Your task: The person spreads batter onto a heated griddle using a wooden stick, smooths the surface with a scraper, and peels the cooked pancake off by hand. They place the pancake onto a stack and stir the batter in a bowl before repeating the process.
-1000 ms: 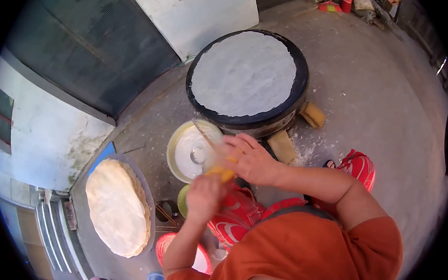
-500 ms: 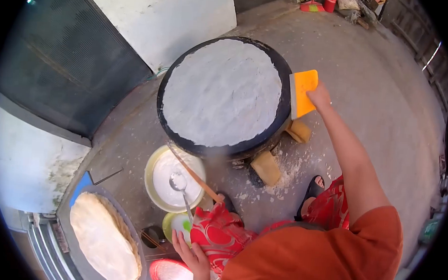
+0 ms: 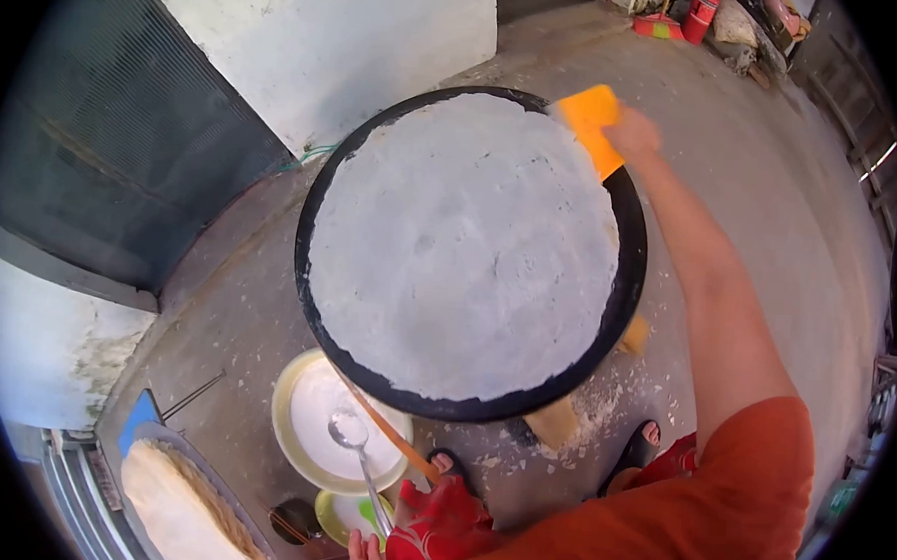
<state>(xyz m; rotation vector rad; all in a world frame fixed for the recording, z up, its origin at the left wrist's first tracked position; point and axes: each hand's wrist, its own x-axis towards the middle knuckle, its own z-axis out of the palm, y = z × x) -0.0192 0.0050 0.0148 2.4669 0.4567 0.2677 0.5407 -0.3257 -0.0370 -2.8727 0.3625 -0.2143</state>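
Observation:
A thin greyish-white sheet of batter covers most of a round black griddle. At the griddle's upper right edge, my right hand grips an orange scraper, whose blade lies over the rim beside the batter. My left hand is low in the view, partly cut off by the frame, fingers apart and holding nothing visible, near a green bowl. Above that bowl stands a cream basin of white batter with a metal ladle in it. A wooden stick crosses the basin's right side.
A stack of pale flatbreads lies at lower left beside a blue object. Yellowish blocks and scattered flakes are under the griddle. A dark door, white walls, a red dustpan and a red cylinder stand farther off.
My right hand has moved the scraper up along the griddle's right rim and tilted it. The griddle appears larger and lower in view. My left hand sits lower, near the frame's bottom edge.

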